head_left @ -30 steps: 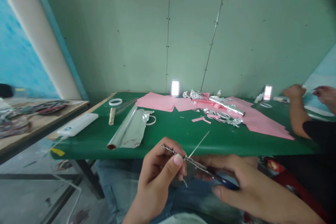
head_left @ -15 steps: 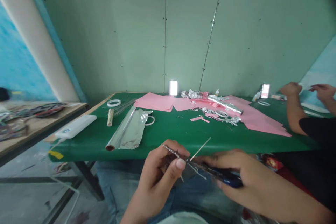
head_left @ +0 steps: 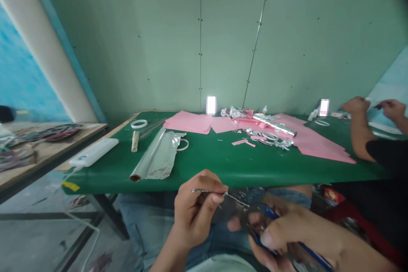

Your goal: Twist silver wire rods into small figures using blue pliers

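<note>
My left hand (head_left: 194, 216) is closed, pinching a twisted silver wire (head_left: 237, 199) between thumb and forefinger. One end of the wire pokes out past the knuckles to the left, the other out to the right of the fingertips. In my right hand (head_left: 288, 225) is a pair of pliers (head_left: 270, 211) with blue handles, tilted and partly hidden by the fingers. The pliers' head is just below the right end of the wire. Motion blurs it, and I cannot tell whether they touch. Both hands are over my lap, in front of the table edge.
On the green table (head_left: 207, 161) lie a foil roll (head_left: 156, 157), pink sheets (head_left: 189, 122), crumpled foil (head_left: 239, 112), a white ring (head_left: 139, 124) and a short tan cylinder (head_left: 135, 141). A white power bank (head_left: 94, 153) sits at the left edge. At right, a co-worker's hands (head_left: 357, 104) are raised.
My right hand has drawn the pliers down and right, away from the left fingertips. The straight piece that stuck up there no longer shows. My left hand keeps its pinch on the wire.
</note>
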Tool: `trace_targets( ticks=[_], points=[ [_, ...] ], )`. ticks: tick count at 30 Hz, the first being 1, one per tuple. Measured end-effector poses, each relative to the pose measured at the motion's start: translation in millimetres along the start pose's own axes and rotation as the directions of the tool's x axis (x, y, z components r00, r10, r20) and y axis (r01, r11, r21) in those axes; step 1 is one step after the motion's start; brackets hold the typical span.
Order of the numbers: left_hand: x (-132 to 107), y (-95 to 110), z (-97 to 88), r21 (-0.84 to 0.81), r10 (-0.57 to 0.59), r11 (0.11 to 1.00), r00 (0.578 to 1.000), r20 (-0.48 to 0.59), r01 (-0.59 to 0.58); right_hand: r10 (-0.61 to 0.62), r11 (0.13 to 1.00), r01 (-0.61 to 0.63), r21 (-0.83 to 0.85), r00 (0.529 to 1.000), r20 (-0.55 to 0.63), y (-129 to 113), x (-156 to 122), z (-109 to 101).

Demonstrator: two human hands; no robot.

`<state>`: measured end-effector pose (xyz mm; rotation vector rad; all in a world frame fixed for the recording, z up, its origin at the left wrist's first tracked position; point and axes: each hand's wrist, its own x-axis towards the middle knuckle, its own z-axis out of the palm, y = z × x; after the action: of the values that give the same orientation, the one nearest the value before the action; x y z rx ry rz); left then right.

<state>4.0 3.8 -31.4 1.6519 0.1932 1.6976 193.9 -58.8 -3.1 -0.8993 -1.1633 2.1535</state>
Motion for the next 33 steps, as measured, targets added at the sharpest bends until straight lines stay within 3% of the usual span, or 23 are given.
trace_targets(
  ticks=[5, 7, 8, 9, 10, 12, 14, 16, 17, 22, 27, 33],
  points=[
    [3, -5, -3.8, 0.003, 0.145, 0.989, 0.982, 0.123, -0.147, 0.030, 0.988, -0.048, 0.149, 0.992, 0.119, 12, 7, 2],
    [3, -4, -2.0, -0.007, 0.093, 0.996, 0.989, 0.114, -0.093, -0.024, 0.999, 0.025, -0.021, 0.999, 0.045, 11, 3, 5],
    [3, -2, 0.0, -0.035, 0.027, 0.999, 0.997, 0.078, -0.025, -0.090, 0.975, 0.082, -0.207, 0.996, -0.027, 8, 0, 6],
    [4, 0, 2.8, -0.090, -0.055, 0.994, 0.998, 0.024, 0.057, -0.191, 0.889, 0.127, -0.439, 0.976, -0.103, 5, -5, 8],
    [5, 3, 5.9, -0.169, -0.151, 0.975, 0.988, -0.038, 0.142, -0.332, 0.724, 0.134, -0.677, 0.928, -0.171, 3, -10, 8],
    [9, 8, 12.0, -0.372, -0.320, 0.894, 0.937, -0.139, 0.250, -0.630, 0.271, 0.014, -0.963, 0.759, -0.166, 0, -20, 7],
    [13, 13, 16.4, -0.485, -0.454, 0.809, 0.876, -0.161, 0.331, -0.820, -0.098, -0.183, -0.978, 0.572, -0.025, 0, -26, 3],
    [16, 15, 18.8, -0.516, -0.515, 0.771, 0.842, -0.162, 0.373, -0.880, -0.281, -0.340, -0.897, 0.464, 0.100, 0, -27, -1],
    [16, 16, 19.5, -0.518, -0.526, 0.764, 0.836, -0.158, 0.384, -0.885, -0.325, -0.384, -0.864, 0.446, 0.135, 0, -26, -1],
    [13, 17, 21.8, -0.525, -0.555, 0.737, 0.824, -0.114, 0.424, -0.842, -0.375, -0.320, -0.870, 0.510, 0.176, -4, -12, 3],
    [10, 19, 23.6, -0.524, -0.560, 0.733, 0.822, -0.103, 0.433, -0.859, -0.371, -0.306, -0.877, 0.472, 0.199, -6, -5, 8],
    [11, 19, 24.7, -0.532, -0.579, 0.720, 0.809, -0.104, 0.447, -0.853, -0.422, -0.341, -0.840, 0.463, 0.241, -4, -8, 10]
  ],
)
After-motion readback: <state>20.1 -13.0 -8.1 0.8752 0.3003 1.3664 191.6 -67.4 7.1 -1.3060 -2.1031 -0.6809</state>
